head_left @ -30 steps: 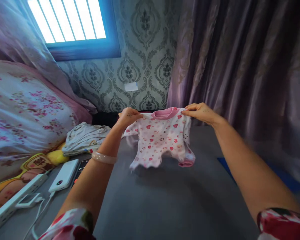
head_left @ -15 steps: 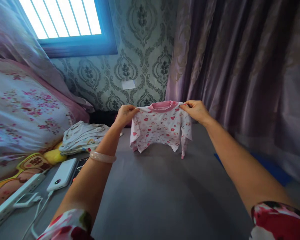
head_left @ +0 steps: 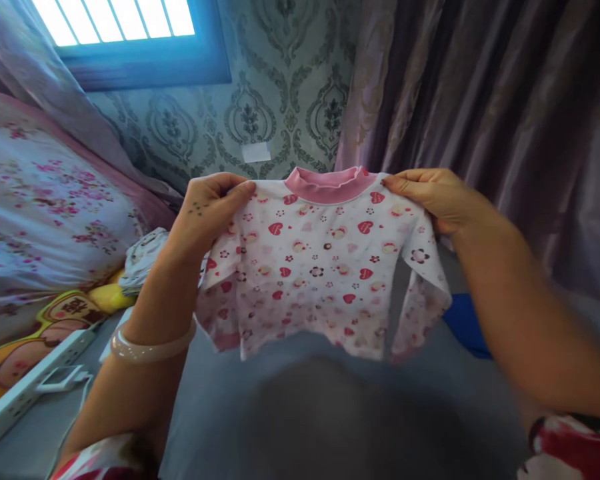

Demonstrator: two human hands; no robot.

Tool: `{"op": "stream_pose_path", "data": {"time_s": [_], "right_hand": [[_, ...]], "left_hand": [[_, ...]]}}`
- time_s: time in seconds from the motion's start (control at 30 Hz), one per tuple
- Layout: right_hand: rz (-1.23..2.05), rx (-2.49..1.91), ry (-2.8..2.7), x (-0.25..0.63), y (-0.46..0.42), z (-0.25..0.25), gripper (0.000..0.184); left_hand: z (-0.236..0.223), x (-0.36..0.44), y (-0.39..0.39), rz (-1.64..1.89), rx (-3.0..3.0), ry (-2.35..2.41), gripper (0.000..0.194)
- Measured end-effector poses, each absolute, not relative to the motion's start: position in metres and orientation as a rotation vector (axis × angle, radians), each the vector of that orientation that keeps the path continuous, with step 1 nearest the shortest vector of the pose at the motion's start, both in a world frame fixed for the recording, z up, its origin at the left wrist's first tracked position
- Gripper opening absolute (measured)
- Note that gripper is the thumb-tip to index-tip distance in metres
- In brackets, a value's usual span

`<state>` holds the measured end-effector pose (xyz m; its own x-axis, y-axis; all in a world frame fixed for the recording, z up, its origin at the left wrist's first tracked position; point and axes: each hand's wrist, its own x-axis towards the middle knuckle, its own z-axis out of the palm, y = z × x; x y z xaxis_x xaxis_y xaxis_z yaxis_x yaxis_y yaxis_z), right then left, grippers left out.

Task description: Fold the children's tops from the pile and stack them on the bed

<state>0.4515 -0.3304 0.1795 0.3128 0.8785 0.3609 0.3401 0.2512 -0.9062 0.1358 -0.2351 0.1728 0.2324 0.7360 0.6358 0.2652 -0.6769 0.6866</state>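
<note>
Red floral cuffs (head_left: 575,447) at near left and near right. White power strip (head_left: 27,387) near left, on grey surface (head_left: 220,413); yellow cartoon cushion (head_left: 25,363) just beyond it. Pale bangle (head_left: 150,351) on left forearm. Small white shirt (head_left: 317,267), hearts and flowers, pink collar, hangs spread mid-scene over the surface, collar up. Left hand (head_left: 207,207): fingers pinch its left shoulder. Right hand (head_left: 437,197): fingers pinch its right shoulder. Blue item (head_left: 467,327) right, partly hidden. Pale cloth pile (head_left: 145,257) left, behind left forearm. Far: patterned wall (head_left: 195,133), white card (head_left: 256,152) on it, barred window (head_left: 130,20) left, purple curtain (head_left: 455,100) right.
</note>
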Motion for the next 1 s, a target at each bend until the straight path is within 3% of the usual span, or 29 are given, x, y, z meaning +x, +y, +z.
{"op": "stream_pose_path", "data": {"time_s": [0.1,0.17,0.37,0.5,0.7,1.0], "right_hand": [[0.792,-1.447,-1.188,0.456,-0.314,0.157,0.030],[0.786,-1.550,-1.255,0.463,-0.295,0.125,0.030],[0.232,-1.839,-1.587,0.479,-0.250,-0.001,0.023],[-0.007,-2.002,-1.746,0.472,-0.250,-0.052,0.025],[-0.137,-2.190,-1.848,0.462,-0.253,-0.071,0.030],[-0.127,-2.290,-1.931,0.475,-0.226,-0.088,0.033]], "left_hand": [[0.150,0.138,-0.210,1.207,2.108,1.041,0.025],[0.116,0.144,-0.183,0.993,2.158,1.108,0.029],[-0.014,0.175,-0.137,0.743,2.319,1.257,0.033],[-0.067,0.192,-0.142,0.658,2.452,1.384,0.032],[-0.098,0.197,-0.147,0.698,2.566,1.544,0.037],[-0.108,0.198,-0.124,0.569,2.742,1.489,0.039]]}}
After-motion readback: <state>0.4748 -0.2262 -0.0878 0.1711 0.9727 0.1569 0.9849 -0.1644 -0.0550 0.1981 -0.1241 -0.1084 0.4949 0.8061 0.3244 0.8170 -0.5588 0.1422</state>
